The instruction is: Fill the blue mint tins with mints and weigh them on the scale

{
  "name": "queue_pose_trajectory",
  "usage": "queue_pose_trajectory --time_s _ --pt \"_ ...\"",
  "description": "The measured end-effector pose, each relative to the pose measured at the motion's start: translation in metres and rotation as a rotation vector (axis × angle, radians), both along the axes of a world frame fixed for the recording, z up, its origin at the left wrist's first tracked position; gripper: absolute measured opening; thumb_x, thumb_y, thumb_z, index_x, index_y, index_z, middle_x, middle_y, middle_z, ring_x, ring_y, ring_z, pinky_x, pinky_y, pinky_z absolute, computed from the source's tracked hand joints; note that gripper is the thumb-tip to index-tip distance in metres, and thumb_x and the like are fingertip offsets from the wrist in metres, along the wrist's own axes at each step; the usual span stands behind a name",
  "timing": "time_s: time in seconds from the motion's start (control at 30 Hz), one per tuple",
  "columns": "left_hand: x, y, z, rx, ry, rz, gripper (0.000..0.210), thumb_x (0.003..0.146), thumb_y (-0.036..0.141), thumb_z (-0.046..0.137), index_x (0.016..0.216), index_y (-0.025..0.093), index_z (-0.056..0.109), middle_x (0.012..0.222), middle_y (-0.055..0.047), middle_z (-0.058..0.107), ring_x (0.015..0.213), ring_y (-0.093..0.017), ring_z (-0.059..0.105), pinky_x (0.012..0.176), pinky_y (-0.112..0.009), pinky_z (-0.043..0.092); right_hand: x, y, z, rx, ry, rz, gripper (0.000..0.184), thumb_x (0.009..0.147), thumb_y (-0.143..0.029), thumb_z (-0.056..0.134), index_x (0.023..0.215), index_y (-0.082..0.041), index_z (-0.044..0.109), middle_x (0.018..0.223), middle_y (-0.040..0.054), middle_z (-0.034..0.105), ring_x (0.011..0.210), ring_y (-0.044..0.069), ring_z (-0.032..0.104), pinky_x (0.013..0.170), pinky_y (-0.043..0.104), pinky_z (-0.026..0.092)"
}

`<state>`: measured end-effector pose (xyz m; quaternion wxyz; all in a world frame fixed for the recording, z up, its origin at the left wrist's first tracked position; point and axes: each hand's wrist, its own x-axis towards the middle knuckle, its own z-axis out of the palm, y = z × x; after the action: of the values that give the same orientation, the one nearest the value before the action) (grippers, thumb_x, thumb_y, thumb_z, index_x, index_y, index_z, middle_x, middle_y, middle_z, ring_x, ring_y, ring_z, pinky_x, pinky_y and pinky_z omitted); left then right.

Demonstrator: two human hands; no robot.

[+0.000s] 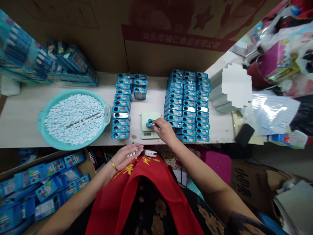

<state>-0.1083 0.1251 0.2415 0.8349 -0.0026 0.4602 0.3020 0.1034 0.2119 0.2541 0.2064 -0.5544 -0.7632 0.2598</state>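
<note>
My left hand (124,156) is palm up near the table's front edge, cupping several small white candies (132,153). A small blue box (150,123) with a dark round hole in its top stands on the pale green kitchen scale (144,117). Over this box is my right hand (162,129), its fingertips pinched together at the hole, with a bit of white candy showing between them. The rest of what those fingers hold is hidden. A turquoise basin (107,114) at the left holds a heap of the same candies and a thin dark stick.
Rows of blue boxes (121,121) stand left of the scale, and more filled rows (188,114) stand to its right. White folded card (234,86) is stacked beyond. A carton (91,160) of blue packs sits below left. A large cardboard box (151,58) walls the back.
</note>
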Motion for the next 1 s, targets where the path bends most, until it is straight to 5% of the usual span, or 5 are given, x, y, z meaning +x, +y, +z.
queue_pose_trajectory --time_s 0.17,0.33,0.6,1.0 --pt "-0.001 -0.001 0.002 -0.011 -0.006 0.028 0.024 0.071 0.007 0.059 0.095 0.006 0.061 0.109 -0.018 0.059 0.101 -0.023 0.055 0.086 -0.028 0.047 -0.001 0.008 -0.014 0.018 -0.046 -0.021 0.02 0.079 -0.015 0.047 0.095 -0.016 0.059 0.091 0.0063 0.059 0.086 0.016 0.054 0.077 0.027 0.043" --pt "-0.002 0.003 0.003 -0.021 -0.025 0.077 0.023 0.073 0.006 0.055 0.095 0.005 0.061 0.105 -0.018 0.061 0.101 -0.024 0.055 0.087 -0.03 0.045 -0.01 -0.015 -0.013 0.089 0.019 -0.046 0.024 0.084 -0.015 0.039 0.1 -0.015 0.057 0.103 0.0093 0.056 0.096 0.016 0.051 0.084 0.029 0.042" --pt "0.0 0.007 -0.002 -0.163 -0.184 0.199 0.02 0.083 0.014 0.04 0.083 0.008 0.059 0.07 -0.007 0.064 0.067 -0.014 0.062 0.069 -0.028 0.05 -0.063 -0.066 0.01 -0.011 -0.165 0.564 0.023 0.083 -0.02 0.045 0.105 -0.013 0.051 0.097 0.0087 0.055 0.09 0.017 0.048 0.082 0.031 0.042" --pt "-0.001 0.004 -0.003 -0.17 -0.176 0.187 0.015 0.08 0.01 0.042 0.081 0.009 0.057 0.068 -0.005 0.064 0.065 -0.012 0.062 0.068 -0.025 0.051 -0.063 -0.066 0.008 -0.01 -0.174 0.596 0.011 0.082 -0.016 0.047 0.089 -0.014 0.054 0.093 0.0069 0.054 0.086 0.017 0.045 0.073 0.028 0.043"
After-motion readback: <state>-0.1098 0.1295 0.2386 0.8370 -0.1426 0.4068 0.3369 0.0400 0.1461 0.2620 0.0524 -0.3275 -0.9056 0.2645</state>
